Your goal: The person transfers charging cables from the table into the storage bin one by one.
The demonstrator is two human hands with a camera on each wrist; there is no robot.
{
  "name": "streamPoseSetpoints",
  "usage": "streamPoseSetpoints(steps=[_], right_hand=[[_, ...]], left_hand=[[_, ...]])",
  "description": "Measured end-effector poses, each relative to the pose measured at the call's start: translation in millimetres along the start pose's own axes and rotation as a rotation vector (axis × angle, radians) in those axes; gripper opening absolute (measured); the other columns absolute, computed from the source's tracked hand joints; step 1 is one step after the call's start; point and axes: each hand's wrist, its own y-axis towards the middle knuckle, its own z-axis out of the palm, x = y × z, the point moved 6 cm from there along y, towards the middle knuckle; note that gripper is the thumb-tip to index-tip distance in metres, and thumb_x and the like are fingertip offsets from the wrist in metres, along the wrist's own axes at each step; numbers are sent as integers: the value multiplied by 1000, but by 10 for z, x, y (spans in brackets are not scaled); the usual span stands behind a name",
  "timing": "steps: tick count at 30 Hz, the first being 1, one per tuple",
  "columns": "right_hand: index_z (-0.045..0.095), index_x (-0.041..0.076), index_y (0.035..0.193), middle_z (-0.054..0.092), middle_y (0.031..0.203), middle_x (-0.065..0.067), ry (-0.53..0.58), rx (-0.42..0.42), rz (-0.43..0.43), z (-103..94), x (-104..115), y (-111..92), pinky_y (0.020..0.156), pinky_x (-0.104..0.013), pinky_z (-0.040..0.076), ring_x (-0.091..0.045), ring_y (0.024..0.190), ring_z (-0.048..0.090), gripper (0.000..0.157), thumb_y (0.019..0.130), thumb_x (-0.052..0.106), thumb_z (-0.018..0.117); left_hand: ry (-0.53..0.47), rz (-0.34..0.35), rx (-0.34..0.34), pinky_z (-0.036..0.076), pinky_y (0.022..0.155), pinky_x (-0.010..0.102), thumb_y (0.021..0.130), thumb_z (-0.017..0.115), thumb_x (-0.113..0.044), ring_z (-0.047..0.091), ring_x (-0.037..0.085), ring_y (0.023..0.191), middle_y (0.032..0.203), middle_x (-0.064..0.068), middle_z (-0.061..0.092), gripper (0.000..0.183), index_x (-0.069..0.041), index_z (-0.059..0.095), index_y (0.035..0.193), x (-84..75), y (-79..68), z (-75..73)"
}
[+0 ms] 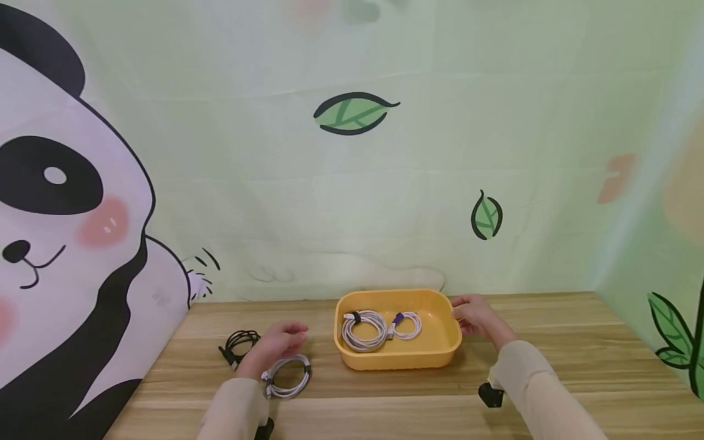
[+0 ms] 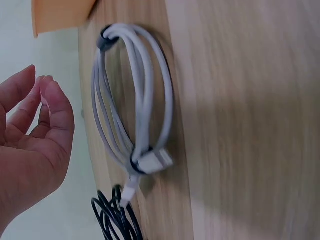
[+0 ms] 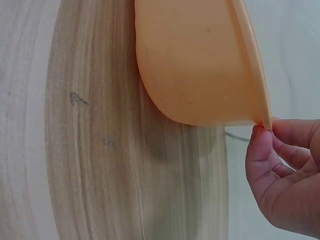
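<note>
A yellow plastic basket [image 1: 396,362] stands near the back of the table, with a larger white cable coil [image 1: 365,331] and a smaller one with a purple tie [image 1: 407,326] inside. My right hand [image 1: 477,315] pinches the basket's right rim between thumb and fingers, as the right wrist view [image 3: 290,170] also shows. Over the table left of the basket is my left hand [image 1: 280,343], holding nothing, its fingers loosely bent. Below and beside it lie a grey-white coiled cable [image 1: 289,377] with black ties and a black coiled cable [image 1: 240,348], partly hidden by the hand.
A wooden table [image 1: 385,403] carries everything. Behind it hangs a pale green cloth backdrop [image 1: 264,153] with a printed panda and leaves, which continues along the right side. Dark wrist-worn pieces [image 1: 491,395] show under both sleeves.
</note>
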Motion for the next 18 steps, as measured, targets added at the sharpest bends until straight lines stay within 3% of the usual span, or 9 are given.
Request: streamPoseSetpoints(steps=[6,18], right_hand=[[43,-7,115,51,66,-2,-2,4,-2,0,-6,11,46,-21,46,-10,50,48,34,82,0,48],[43,-6,116,51,67,-3,-10,3,4,-5,-14,21,46,-21,46,-10,51,48,35,82,0,49]], left_hand=[[10,1,20,44,65,26,87,48,-5,46,13,70,81,3,50,34,11,44,117,54,-24,-57],[82,-19,-55,41,56,24,84,52,-2,48,13,61,76,4,54,28,11,52,109,199,-35,-158]])
